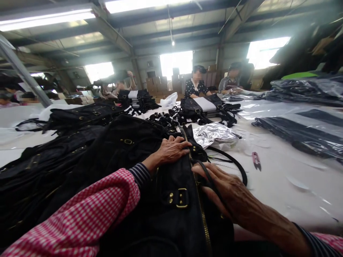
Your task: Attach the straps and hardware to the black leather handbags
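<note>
A black suede bag [171,210] with brass buckles and a gold zip lies in front of me on the white table [281,178]. My left hand [171,150] lies on its far end, fingers curled over the top edge by the zip. My right hand [227,196] rests on the bag's right side, fingers stretched along the zip and touching a thin black strap [233,162] that loops out onto the table.
A heap of black bags [66,150] fills the left. Crumpled silver wrapping [214,134] and small pink snips [256,159] lie to the right. Bagged black goods [302,135] sit far right. Several people sit at the far end of the table.
</note>
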Tool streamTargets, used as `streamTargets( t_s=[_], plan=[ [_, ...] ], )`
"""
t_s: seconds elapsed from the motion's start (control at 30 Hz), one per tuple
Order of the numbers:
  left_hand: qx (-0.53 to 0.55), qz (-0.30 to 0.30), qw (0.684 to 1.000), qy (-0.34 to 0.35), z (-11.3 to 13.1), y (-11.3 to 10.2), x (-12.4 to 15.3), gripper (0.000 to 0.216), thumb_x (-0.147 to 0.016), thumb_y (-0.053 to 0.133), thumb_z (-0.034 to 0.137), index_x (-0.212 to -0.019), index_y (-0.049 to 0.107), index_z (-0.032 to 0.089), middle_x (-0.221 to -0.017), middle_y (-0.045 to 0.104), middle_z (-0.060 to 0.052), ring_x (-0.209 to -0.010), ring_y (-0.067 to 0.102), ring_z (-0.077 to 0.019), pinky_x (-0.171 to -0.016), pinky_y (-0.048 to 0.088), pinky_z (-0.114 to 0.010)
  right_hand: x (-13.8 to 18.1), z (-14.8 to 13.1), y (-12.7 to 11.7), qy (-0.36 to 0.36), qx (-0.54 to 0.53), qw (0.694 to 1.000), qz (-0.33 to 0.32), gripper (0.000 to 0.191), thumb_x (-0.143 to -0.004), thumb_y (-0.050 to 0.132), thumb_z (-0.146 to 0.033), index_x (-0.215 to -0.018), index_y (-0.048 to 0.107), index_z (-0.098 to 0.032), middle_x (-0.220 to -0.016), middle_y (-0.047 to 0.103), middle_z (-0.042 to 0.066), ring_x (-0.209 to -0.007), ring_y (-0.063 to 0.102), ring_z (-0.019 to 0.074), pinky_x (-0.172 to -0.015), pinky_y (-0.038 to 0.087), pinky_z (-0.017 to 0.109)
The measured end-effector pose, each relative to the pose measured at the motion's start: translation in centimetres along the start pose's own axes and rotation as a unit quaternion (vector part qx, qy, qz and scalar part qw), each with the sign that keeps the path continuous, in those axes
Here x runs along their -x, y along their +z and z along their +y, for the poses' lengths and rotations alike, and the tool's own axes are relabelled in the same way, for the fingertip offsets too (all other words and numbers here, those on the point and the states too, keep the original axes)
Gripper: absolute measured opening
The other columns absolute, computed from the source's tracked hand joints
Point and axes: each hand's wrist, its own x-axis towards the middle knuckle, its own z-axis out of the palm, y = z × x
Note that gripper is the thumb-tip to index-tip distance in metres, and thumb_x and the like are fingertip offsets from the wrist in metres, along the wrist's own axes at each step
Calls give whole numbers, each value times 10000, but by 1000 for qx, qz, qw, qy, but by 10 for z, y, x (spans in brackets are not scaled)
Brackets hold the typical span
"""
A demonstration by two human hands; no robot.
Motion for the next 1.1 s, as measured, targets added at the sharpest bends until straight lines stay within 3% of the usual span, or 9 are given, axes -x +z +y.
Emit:
streamTargets(
  t_s=[0.1,0.2,0.37,0.47,0.57,0.73,1.1],
  plan=[
    [-4,6,1000,-8,-4,1,-12,382,-990,423,592,-1332,559,490,-1444,499,10,-1214,447,-327,-988,359,-535,-3,1,1,-23,2,1000,15,308,-943,432,-89,-1147,609,-239,-1037,655,86,-919,660,211,-763,547,315],
    [-1,13,1000,-9,-6,4,-22,354,-989,430,588,-1273,604,468,-1375,534,2,-1177,455,-316,-976,369,-526,0,6,2,2,-15,999,31,221,-981,429,-134,-974,634,-214,-846,614,59,-728,618,177,-649,491,292],
    [6,24,1000,-3,-6,7,-27,319,-986,457,576,-1202,643,434,-1299,545,-3,-1148,448,-292,-973,377,-491,4,17,-8,62,-123,988,-73,94,-967,595,-247,-931,680,-232,-802,641,17,-693,623,154,-597,453,255],
    [8,30,999,-9,-5,8,-26,310,-993,456,560,-1201,646,431,-1288,543,-3,-1138,450,-288,-972,381,-488,-3,22,-15,98,-151,980,-83,112,-959,629,-298,-900,703,-236,-754,649,2,-661,612,148,-580,441,253],
    [2,33,999,-11,-4,9,-25,311,-993,461,560,-1205,650,435,-1274,552,-9,-1135,453,-286,-960,386,-477,-15,33,-9,91,-129,987,-38,174,-992,558,-285,-908,697,-224,-772,649,17,-701,608,159,-623,446,268],
    [-21,40,999,-13,-4,10,-24,326,-1008,431,550,-1258,614,447,-1303,547,-6,-1134,464,-289,-927,401,-478,-36,57,19,69,-69,993,63,119,-983,532,-188,-953,648,-198,-851,644,27,-775,616,164,-701,454,275],
    [-17,28,999,-16,-4,7,-23,347,-1010,434,542,-1301,599,448,-1306,557,-11,-1141,473,-298,-932,402,-478,-40,64,46,77,19,984,159,126,-991,546,-215,-903,625,-172,-799,602,30,-699,590,164,-655,435,274]
  ],
)
